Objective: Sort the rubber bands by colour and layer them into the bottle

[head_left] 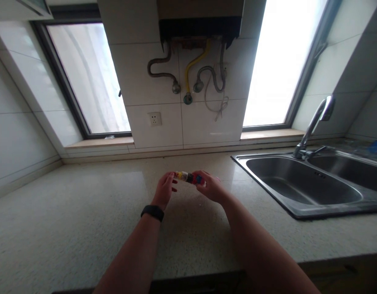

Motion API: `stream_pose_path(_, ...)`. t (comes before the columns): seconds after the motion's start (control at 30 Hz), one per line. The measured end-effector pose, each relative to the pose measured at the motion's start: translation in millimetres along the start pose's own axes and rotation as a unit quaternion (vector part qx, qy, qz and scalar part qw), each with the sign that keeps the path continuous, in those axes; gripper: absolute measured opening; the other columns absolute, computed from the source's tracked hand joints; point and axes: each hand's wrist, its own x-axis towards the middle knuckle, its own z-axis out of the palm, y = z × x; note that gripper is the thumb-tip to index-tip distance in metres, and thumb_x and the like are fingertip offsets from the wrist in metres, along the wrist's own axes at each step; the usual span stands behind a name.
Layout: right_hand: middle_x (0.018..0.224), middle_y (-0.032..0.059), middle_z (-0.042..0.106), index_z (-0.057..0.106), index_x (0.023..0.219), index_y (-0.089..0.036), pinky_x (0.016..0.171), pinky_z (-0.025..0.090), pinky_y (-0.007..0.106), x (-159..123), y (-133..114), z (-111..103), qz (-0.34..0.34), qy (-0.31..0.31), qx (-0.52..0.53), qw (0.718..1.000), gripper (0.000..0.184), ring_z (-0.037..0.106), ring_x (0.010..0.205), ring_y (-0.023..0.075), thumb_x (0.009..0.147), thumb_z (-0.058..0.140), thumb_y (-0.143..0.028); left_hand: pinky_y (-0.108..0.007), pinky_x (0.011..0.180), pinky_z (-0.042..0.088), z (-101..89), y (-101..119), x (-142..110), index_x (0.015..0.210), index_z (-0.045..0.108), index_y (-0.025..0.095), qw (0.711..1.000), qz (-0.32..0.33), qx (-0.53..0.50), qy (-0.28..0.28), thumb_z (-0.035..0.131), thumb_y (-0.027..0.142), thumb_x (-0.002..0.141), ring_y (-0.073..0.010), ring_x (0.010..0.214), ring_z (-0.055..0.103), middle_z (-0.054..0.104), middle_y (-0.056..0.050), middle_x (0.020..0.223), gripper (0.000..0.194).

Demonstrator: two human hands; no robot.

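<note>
A slim, stick-shaped item with yellow, clear, dark, red and blue sections [185, 176] is held sideways just above the countertop. It could be a small wrapped packet or tube; its exact kind I cannot make out. My left hand [165, 188], with a black band on its wrist, pinches the left end between thumb and fingers. Around the right end, my right hand [210, 187] is closed, and its fingers cover part of the red and blue section. A bit of pink shows just beyond the right knuckles.
The pale speckled countertop [93, 212] runs below both hands. To the right is a steel double sink [301, 179] with a chrome faucet [313, 118]. A socket [154, 119] and pipes under a heater [200, 26] are on the tiled wall behind, between two windows.
</note>
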Motion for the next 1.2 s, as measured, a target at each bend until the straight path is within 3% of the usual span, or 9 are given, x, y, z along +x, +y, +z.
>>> stream_pose_path(0.17,0.112,0.0054,0.066,0.064,0.125,-0.030,0.079,0.044,0.031,0.6,1.6,-2.6,-0.022,0.008,0.019,1.000,0.053,0.060,0.089,0.0189,0.074,0.065,-0.017,-0.026,0.053,0.049,-5.8,-0.6,4.0,0.095,0.071,0.012,0.999,-0.047,0.024,0.006,0.057,0.052,0.085,-0.0209,0.084,0.061,0.068,-0.015,0.101,0.044)
stream_pose_path(0.27,0.112,0.0057,0.064,0.063,0.126,-0.029,0.081,0.046,0.031,1.0,3.5,-3.9,-0.036,0.020,0.033,0.999,0.054,0.060,0.089,0.0185,0.074,0.065,-0.015,-0.027,0.058,0.050,-10.5,0.0,3.7,0.094,0.074,0.011,0.996,-0.080,0.035,-0.023,0.068,0.055,0.079,-0.0209,0.083,0.061,0.068,-0.014,0.091,0.046)
stream_pose_path(0.53,0.112,0.0054,0.063,0.064,0.123,-0.028,0.082,0.049,0.032,0.9,5.6,-4.8,-0.045,0.018,0.074,0.996,0.051,0.061,0.088,0.0173,0.074,0.064,-0.014,-0.026,0.065,0.047,-16.1,-0.4,-2.1,0.090,0.074,0.012,0.980,-0.178,0.002,-0.087,0.085,0.052,0.063,-0.0193,0.085,0.062,0.068,-0.012,0.092,0.049)
stream_pose_path(0.9,0.112,0.0066,0.062,0.062,0.121,-0.024,0.084,0.048,0.030,-2.3,-10.7,-6.2,-0.038,0.029,0.136,0.990,0.044,0.062,0.089,0.0162,0.077,0.061,-0.015,-0.025,0.064,0.041,-14.0,-3.8,-0.9,0.090,0.075,0.012,0.979,-0.174,0.029,-0.103,0.084,0.053,0.062,-0.0155,0.074,0.057,0.067,-0.008,0.085,0.051)
stream_pose_path(1.2,0.113,0.0072,0.065,0.061,0.120,-0.024,0.082,0.047,0.031,-1.7,-7.4,-0.7,-0.023,0.043,0.131,0.990,0.042,0.061,0.086,0.0168,0.079,0.063,-0.018,-0.026,0.066,0.046,-14.8,-5.6,0.4,0.094,0.073,0.013,0.980,-0.185,-0.010,-0.078,0.084,0.053,0.063,-0.0191,0.087,0.061,0.068,-0.012,0.096,0.052)
